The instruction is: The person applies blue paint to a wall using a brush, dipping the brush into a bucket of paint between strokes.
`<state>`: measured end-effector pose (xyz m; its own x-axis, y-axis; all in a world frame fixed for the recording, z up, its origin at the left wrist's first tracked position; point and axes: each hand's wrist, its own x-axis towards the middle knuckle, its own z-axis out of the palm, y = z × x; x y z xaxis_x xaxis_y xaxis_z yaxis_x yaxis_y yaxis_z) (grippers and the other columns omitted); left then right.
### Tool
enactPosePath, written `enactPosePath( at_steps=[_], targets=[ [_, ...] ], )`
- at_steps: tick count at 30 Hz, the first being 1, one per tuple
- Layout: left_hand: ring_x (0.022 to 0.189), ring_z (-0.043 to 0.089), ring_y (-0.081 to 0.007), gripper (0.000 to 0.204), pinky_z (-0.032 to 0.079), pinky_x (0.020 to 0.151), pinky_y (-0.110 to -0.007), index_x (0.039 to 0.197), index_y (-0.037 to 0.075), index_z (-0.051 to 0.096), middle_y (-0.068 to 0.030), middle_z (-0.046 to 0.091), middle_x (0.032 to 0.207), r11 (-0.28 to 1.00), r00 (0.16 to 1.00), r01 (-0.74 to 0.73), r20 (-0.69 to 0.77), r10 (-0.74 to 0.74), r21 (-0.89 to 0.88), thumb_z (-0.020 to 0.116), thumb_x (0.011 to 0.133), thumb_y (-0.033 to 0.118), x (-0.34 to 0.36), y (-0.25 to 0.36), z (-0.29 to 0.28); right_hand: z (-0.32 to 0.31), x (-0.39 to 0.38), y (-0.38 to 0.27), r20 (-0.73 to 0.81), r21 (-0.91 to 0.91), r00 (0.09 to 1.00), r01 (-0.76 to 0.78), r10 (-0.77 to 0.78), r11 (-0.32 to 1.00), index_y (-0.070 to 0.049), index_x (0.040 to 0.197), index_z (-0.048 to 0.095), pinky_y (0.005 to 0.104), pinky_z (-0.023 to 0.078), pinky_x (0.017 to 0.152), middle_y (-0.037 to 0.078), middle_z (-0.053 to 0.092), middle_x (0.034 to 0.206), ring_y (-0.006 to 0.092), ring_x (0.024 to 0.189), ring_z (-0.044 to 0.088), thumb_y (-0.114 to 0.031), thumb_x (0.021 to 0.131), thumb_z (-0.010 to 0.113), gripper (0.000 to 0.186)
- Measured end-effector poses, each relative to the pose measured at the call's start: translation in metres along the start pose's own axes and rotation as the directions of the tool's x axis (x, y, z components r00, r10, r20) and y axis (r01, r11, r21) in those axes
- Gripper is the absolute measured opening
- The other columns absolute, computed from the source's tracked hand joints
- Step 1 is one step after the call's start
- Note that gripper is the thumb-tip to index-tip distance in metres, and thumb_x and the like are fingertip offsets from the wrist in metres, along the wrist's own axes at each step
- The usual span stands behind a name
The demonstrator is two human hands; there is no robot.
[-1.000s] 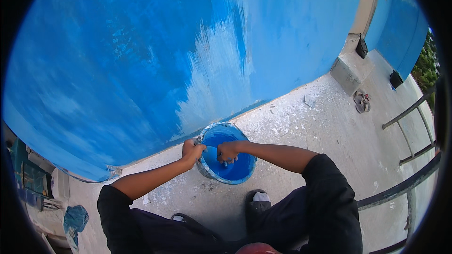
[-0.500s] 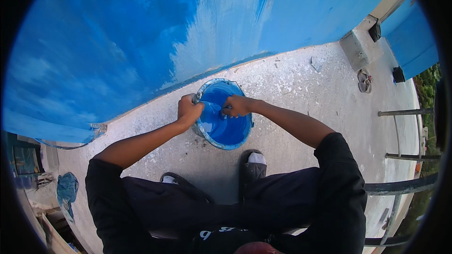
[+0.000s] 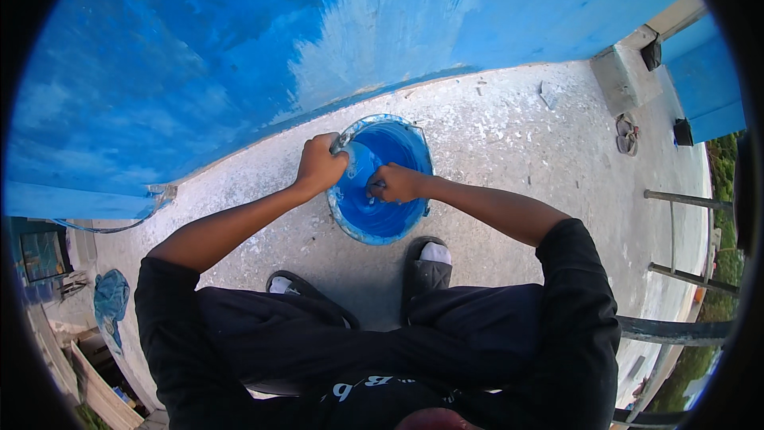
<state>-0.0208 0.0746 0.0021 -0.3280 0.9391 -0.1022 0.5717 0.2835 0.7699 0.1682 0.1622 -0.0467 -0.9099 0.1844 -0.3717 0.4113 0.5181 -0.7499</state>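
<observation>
A round bucket [image 3: 362, 227] full of blue paint stands on the concrete floor just in front of my feet. My left hand [image 3: 320, 165] grips its rim on the left side. Inside the bucket, my right hand [image 3: 394, 183] is closed around a stirring tool that dips into the paint; the tool itself is mostly hidden by my fingers. The paint surface shows swirl marks. Both forearms reach down from my dark sleeves.
A wall [image 3: 239, 56] painted blue with a paler patch runs along the far side. Paint specks litter the concrete floor [image 3: 509, 127]. A grey block [image 3: 625, 80] sits at the wall's right end. Metal railing bars [image 3: 676, 231] stand at the right. A blue cloth [image 3: 110, 302] lies far left.
The view has tilted down and closer over the bucket. My right hand has shifted inside the bucket, circling in the paint. My left hand keeps its grip on the rim.
</observation>
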Motion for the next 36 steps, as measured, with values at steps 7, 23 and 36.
enactPosePath(
  at_steps=[7, 23, 36],
  targets=[
    [0.063, 0.061, -0.0399, 0.014, 0.045, 0.060, -0.046, 0.072, -0.002, 0.058, -0.0240, 0.059, 0.066, 1.000, 1.000, -0.018, 0.002, 0.018, 0.023, 0.057, 0.071, 0.012, -0.001, 0.003, 0.002, 0.013, 0.002, 0.003, -0.234, -0.372, 0.962, -0.220, 0.138, 0.902, 0.001, 0.088, 0.067, 0.0479, 0.053, 0.079, 0.023, 0.067, 0.086, 0.0387, 0.083, 0.066, -0.024, 0.086, 0.055, 0.028],
    [0.063, 0.060, -0.0383, 0.018, 0.044, 0.059, -0.046, 0.070, -0.002, 0.057, -0.0225, 0.059, 0.066, 0.998, 0.998, 0.054, -0.040, -0.055, -0.029, 0.059, 0.066, 0.015, 0.017, -0.003, 0.012, -0.033, 0.003, -0.015, -0.091, 0.154, 0.993, -0.058, 0.073, 0.986, 0.002, 0.088, 0.072, 0.0331, 0.055, 0.052, 0.013, 0.067, 0.066, 0.0195, 0.056, 0.065, -0.027, 0.084, 0.055, 0.034],
    [0.063, 0.060, -0.0386, 0.018, 0.044, 0.059, -0.046, 0.071, -0.004, 0.057, -0.0232, 0.057, 0.064, 1.000, 0.997, -0.007, -0.077, 0.006, -0.008, 0.060, 0.067, 0.014, 0.013, -0.004, 0.011, -0.032, 0.011, -0.021, 0.190, 0.439, 0.971, 0.049, -0.147, 0.897, 0.003, 0.092, 0.071, 0.0288, 0.051, 0.051, 0.012, 0.064, 0.068, 0.0155, 0.055, 0.058, -0.021, 0.087, 0.047, 0.034]
  ],
)
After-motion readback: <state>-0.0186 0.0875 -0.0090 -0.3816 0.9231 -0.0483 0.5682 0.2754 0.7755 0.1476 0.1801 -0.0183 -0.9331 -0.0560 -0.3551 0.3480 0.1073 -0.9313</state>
